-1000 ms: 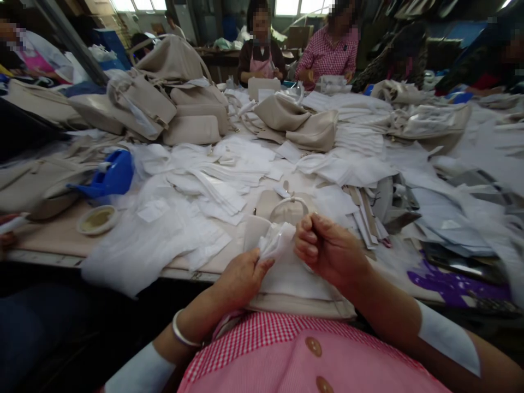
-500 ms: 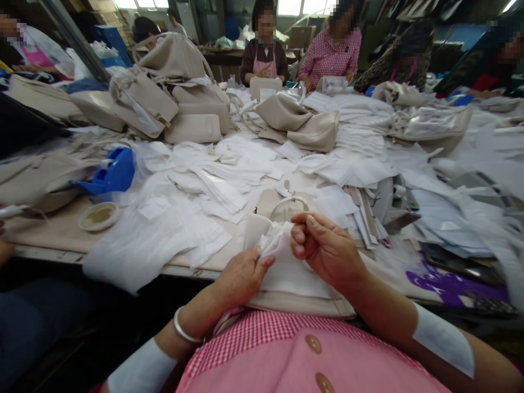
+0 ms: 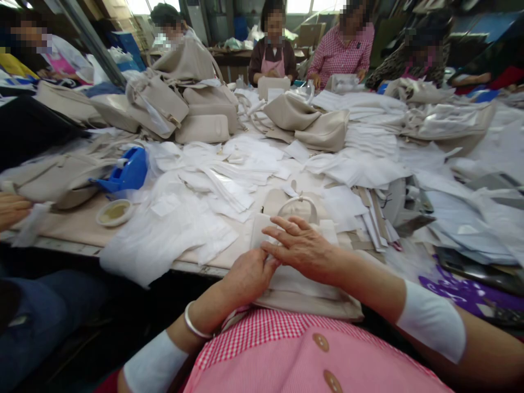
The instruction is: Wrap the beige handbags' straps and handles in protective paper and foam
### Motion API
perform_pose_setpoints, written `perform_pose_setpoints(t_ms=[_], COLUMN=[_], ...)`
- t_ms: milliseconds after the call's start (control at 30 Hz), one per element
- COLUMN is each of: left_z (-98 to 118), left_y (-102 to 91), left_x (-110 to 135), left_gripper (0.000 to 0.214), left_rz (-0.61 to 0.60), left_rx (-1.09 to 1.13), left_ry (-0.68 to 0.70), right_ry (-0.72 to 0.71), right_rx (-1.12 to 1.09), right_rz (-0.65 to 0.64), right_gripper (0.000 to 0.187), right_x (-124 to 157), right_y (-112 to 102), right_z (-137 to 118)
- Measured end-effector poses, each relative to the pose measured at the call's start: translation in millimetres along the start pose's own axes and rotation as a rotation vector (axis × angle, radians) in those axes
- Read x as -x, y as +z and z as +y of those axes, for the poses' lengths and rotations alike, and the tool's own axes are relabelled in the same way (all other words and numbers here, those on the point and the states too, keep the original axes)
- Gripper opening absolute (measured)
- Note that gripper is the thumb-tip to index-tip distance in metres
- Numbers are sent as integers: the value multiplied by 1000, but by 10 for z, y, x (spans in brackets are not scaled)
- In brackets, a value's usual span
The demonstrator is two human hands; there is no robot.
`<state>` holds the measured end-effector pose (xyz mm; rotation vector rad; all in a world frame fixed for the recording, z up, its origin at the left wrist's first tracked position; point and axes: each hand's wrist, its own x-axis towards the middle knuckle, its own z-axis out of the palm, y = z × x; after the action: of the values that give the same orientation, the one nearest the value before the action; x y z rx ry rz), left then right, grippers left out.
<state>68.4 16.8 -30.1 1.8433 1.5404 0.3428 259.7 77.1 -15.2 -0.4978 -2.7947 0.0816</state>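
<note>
"What is the right hand (image 3: pixel 305 248) doing?"

"It is palm down, with its fingers spread apart. They reach across the tips of the left hand (image 3: pixel 248 278). I can't tell if the two hands touch."

"And the left hand?"

"Its fingers are bent, by the edge of a thin white sheet (image 3: pixel 292 281). The tips hide under the right hand, so I can't tell if they pinch anything."

"Where is the beige bag (image 3: pixel 315 308)?"

"Right at six o'clock from the hands, against the pink checked apron (image 3: pixel 282 349). It looks smooth and soft, and the white sheet lies flat over it. A thin, round handle (image 3: pixel 313 207) loops up at one o'clock. I can't tell if it is part of the same bag."

"What else is near?"

"At ten o'clock there is a blue plastic holder (image 3: pixel 130 168) with hard corners. A round white dish (image 3: pixel 112 224) sits at nine o'clock, with something yellowish in it. Crinkly, see-through white wrap (image 3: pixel 164 234) spreads out between the dish and the hands. Well away at one o'clock, a floppy beige bag (image 3: pixel 325 131) sags in folds. A shiny purple sheet (image 3: pixel 446 286) is at three o'clock."
</note>
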Motion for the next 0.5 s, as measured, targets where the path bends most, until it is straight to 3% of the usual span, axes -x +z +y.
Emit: perform_pose_setpoints(t_ms=[133, 300, 433, 500], left_z=[0, 12, 23, 16], left_y=[-25, -44, -50, -54], left_x=[-8, -64, -88, -90], left_gripper=[39, 39, 42, 43], left_rz=[-4, -47, -59, -72], left_rx=[95, 162, 133, 113], left_ry=[27, 54, 21, -8], right_ry=[-75, -77, 31, 226], right_rx=[126, 172, 69, -33], right_rz=[38, -9, 61, 164], right_gripper=[21, 21, 28, 34], right_x=[-65, -68, 73, 257], right_y=[123, 81, -108, -248], right_z=[60, 81, 106, 254])
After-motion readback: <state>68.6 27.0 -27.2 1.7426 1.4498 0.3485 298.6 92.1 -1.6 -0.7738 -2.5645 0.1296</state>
